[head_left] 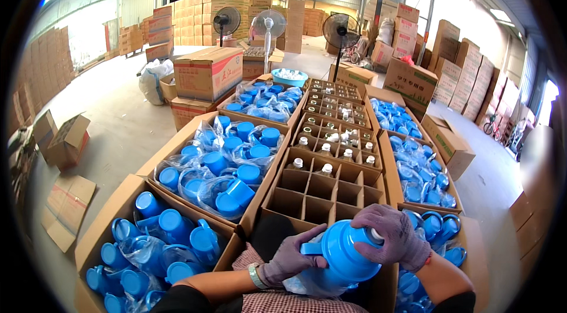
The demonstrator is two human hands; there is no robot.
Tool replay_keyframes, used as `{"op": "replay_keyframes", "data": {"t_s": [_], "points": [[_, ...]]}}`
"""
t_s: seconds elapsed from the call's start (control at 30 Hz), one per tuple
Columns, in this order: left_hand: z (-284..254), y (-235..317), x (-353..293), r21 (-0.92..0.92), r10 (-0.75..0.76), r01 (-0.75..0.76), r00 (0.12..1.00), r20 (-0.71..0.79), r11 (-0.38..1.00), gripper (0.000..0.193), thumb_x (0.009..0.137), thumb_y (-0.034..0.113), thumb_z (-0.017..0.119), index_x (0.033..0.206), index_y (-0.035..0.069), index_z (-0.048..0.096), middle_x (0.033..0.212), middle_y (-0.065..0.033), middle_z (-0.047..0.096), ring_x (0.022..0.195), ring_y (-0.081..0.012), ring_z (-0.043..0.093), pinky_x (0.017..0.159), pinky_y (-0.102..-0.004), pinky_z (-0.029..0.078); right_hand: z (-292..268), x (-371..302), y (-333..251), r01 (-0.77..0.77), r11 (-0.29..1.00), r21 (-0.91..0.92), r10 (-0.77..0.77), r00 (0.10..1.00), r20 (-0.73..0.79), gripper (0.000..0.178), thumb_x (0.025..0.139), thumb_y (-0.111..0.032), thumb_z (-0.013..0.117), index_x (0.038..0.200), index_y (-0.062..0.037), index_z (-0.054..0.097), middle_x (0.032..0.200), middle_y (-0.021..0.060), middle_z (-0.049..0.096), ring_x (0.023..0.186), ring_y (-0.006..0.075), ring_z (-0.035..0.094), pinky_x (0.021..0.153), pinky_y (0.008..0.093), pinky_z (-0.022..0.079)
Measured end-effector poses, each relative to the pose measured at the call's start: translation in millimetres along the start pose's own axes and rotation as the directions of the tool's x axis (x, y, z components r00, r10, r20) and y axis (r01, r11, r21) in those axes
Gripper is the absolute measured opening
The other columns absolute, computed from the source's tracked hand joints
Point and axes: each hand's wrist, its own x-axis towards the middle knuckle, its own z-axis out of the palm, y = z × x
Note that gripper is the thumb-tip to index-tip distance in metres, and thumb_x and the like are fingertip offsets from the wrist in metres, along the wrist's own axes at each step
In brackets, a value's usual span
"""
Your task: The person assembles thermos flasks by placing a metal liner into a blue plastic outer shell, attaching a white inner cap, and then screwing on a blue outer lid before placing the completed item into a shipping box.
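Close to my body, a blue plastic thermos jug (345,254) lies tilted between my two hands. My left hand (292,260), in a grey-purple glove, is closed round its handle. My right hand (397,233), gloved alike, wraps over the jug's top end at the right. A small white cap-like tip (376,235) shows between the right thumb and fingers; what lies under the palm is hidden. Clear plastic film (304,283) hangs below the jug. Just beyond it stands a divided carton (286,200), with white-capped bottles (326,169) in its far cells and bare cells nearer me.
Open cartons of blue jugs in clear bags (171,230) flank me on the left, with more jugs (446,227) on the right. Further divided cartons (331,103) run away ahead. Beyond are a blue basin (290,78), standing fans (341,31) and stacked boxes (209,70).
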Motion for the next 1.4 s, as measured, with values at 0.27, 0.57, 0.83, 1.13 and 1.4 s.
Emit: {"op": "replay_keyframes", "data": {"t_s": [0.27,0.57,0.83,1.13,1.4], "points": [[-47,36,-18,-0.429,0.123,-0.276,0.929,-0.350,0.860,0.095,0.082,0.039,0.088,0.154,-0.002,0.043,0.133,-0.0140,0.067,0.118,-0.0227,0.067,0.106,-0.0387,0.053,27,-93,25,-0.227,0.966,0.120,0.239,0.623,-0.745,0.044,0.092,-0.038,0.079,0.112,0.0001,0.068,0.104,0.0150,0.071,0.097,0.0272,0.071,0.087,0.0369,0.056],[-50,30,-16,-0.656,0.000,-0.381,0.865,-0.502,0.651,0.088,0.097,0.070,0.055,0.151,0.001,0.045,0.150,-0.0204,0.054,0.135,-0.0393,0.056,0.113,-0.0569,0.045,117,-123,29,-0.103,0.972,0.210,0.231,0.567,-0.791,0.039,0.084,-0.018,0.084,0.112,0.0045,0.070,0.106,0.0152,0.075,0.097,0.0289,0.073,0.089,0.0415,0.057],[-31,3,-11,-0.752,0.106,-0.369,0.921,-0.375,0.546,0.078,0.102,0.059,0.056,0.157,0.005,0.039,0.154,-0.0163,0.051,0.139,-0.0369,0.052,0.118,-0.0564,0.040,180,-142,62,0.047,0.425,0.904,0.634,0.698,-0.334,0.071,0.103,-0.049,0.056,0.155,-0.0027,0.040,0.152,0.0204,0.051,0.136,0.0356,0.054,0.111,0.0479,0.049],[-50,17,12,-0.721,0.067,-0.335,0.925,-0.374,0.607,0.070,0.104,0.058,0.051,0.149,0.004,0.049,0.146,-0.0171,0.059,0.128,-0.0373,0.061,0.114,-0.0535,0.046,198,-148,48,0.262,0.397,0.880,0.694,0.541,-0.475,0.059,0.107,-0.040,0.052,0.155,-0.0068,0.042,0.149,0.0171,0.053,0.141,0.0330,0.048,0.119,0.0462,0.040],[-39,8,14,-0.710,0.015,-0.300,0.926,-0.378,0.636,0.077,0.101,0.064,0.054,0.150,0.004,0.049,0.145,-0.0171,0.060,0.129,-0.0368,0.060,0.113,-0.0546,0.046,227,-146,74,0.039,0.257,0.966,0.730,0.647,-0.220,0.044,0.103,-0.025,0.055,0.141,-0.0034,0.052,0.139,0.0167,0.059,0.128,0.0315,0.056,0.110,0.0432,0.045]]}}
